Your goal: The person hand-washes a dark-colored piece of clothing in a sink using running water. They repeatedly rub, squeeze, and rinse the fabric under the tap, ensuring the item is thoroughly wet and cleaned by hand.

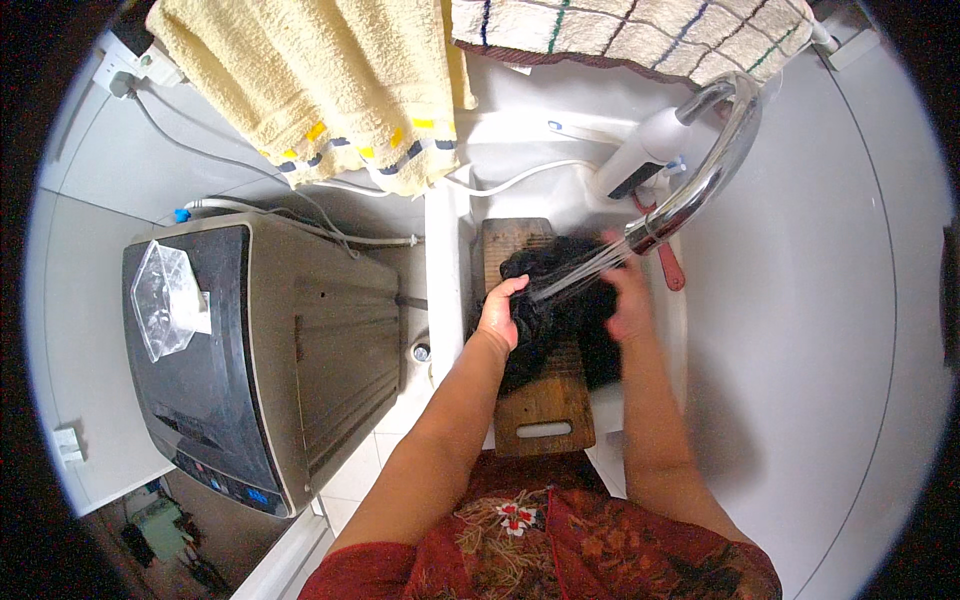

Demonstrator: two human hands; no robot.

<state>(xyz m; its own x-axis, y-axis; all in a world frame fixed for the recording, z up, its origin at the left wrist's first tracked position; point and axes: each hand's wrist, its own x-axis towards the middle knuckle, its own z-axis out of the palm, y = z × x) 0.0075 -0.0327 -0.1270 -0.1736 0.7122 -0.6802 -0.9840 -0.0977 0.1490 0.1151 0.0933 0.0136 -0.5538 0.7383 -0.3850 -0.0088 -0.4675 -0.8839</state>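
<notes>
Water runs from the curved chrome faucet (pixel 697 187) onto a wet black cloth (pixel 536 330) bunched over a wooden washboard (pixel 544 405) with a handle slot. The board lies in a white sink (pixel 448 300), its slotted end towards me. My left hand (pixel 504 311) grips the cloth's left side, thumb on top and the other fingers hidden. At the cloth's right side, below the spout, my right hand (pixel 630 296) is motion-blurred; whether its fingers hold the cloth cannot be told.
Left of the sink stands a washing machine (pixel 322 337) with a clear plastic container (pixel 166 300) on its lid. A yellow towel (pixel 330 82) and a checked towel (pixel 630 30) hang above the sink. A red-handled tool (pixel 670 266) lies by the right rim. A white wall rises at the right.
</notes>
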